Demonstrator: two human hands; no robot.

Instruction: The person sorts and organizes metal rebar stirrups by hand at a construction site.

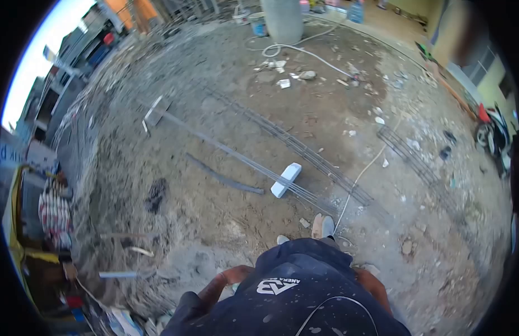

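From my remote feed, both arms hung beside the dark shirt (293, 297), hands hidden, grip impossible to tell; rebar lengths (304, 151) lay propped on a white block (285, 180), off the dirt.

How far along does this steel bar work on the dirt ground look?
Done: long welded rebar cages lie assembled on the dirt ground, one propped on a white block. A second short cage lies to the right. In hand: nothing; the forearms hang beside the dark shirt, hands hidden. Left: the loose dark bent bar lies unused.
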